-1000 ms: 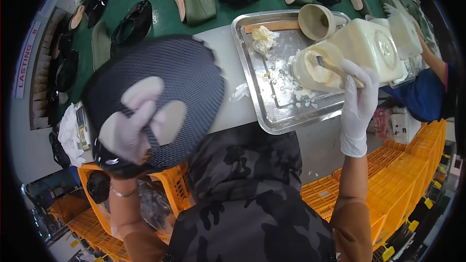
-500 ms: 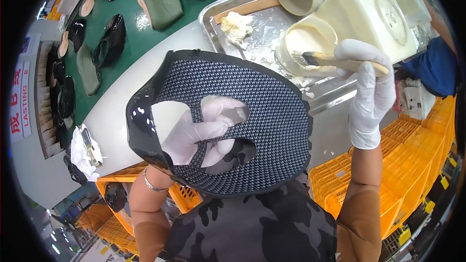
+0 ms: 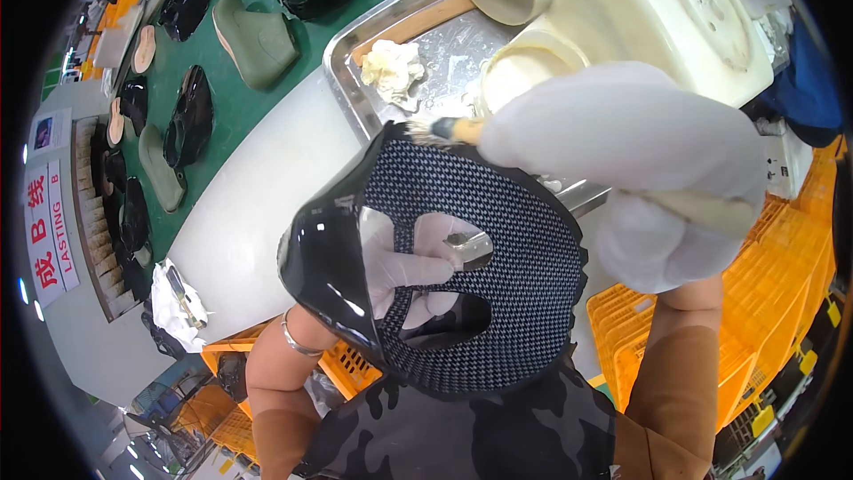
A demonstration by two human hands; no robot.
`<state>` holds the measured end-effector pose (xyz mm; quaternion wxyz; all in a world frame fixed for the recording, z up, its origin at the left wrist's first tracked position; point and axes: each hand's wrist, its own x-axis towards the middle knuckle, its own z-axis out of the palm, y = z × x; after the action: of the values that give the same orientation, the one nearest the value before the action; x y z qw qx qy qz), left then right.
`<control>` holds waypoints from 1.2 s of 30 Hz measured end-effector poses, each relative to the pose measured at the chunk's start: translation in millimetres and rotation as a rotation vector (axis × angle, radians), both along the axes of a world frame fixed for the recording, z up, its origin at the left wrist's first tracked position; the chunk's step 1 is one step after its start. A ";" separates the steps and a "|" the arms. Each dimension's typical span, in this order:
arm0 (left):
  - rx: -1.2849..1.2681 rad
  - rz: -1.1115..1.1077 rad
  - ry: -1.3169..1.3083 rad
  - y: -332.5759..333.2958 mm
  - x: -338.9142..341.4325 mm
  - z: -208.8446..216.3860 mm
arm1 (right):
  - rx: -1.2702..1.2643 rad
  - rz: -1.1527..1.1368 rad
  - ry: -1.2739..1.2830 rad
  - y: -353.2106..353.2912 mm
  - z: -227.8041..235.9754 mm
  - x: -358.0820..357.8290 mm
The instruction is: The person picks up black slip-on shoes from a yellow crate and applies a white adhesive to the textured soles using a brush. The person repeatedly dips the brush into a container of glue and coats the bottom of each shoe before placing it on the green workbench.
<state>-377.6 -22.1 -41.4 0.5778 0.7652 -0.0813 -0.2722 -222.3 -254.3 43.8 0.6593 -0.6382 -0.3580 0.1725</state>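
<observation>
Black shoe upper (image 3: 526,276), patterned face up, held before the metal tray (image 3: 330,60) | left hand (image 3: 418,270): grip pinched through its openings | right hand (image 3: 657,151): grip closed round brush (image 3: 462,131), tip at far edge | step, seemingly: pasting the margin | next: likely calls for one steady stroke

The person's left forearm (image 3: 283,391) rises from the lower edge, bare up to the left wrist (image 3: 311,331). The white-gloved left hand (image 3: 410,268) is partly hidden; its visible fingers point rightward, one extended, another below it bent, in a closed grip. The right forearm (image 3: 677,356) rises almost straight, well apart from the left one, to the right wrist (image 3: 691,292). The right hand (image 3: 635,160), also white-gloved, turns inward and stands higher, its upper digits reaching leftward and its lower fingers curled under in a firm grasp.
</observation>
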 end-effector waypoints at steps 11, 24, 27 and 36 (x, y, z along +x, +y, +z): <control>-0.215 0.381 0.566 2.1 -10.6 7.2 | -0.034 -0.029 -0.322 -0.5 -1.8 5.4; -0.333 0.762 0.574 -13.7 -12.9 54.4 | -0.129 -0.093 -0.279 -0.4 -11.9 -10.1; -0.434 0.767 0.565 -12.4 -22.6 46.3 | 0.125 -0.201 -0.246 13.6 -18.1 -17.8; -0.696 0.759 0.289 -13.2 -43.3 34.1 | 0.187 -0.398 -0.112 1.3 -49.6 -31.8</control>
<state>-420.9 -35.3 -7.3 0.8606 0.4586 0.1959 -0.1035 -254.1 -253.0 -5.8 0.7157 -0.6411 -0.2754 -0.0307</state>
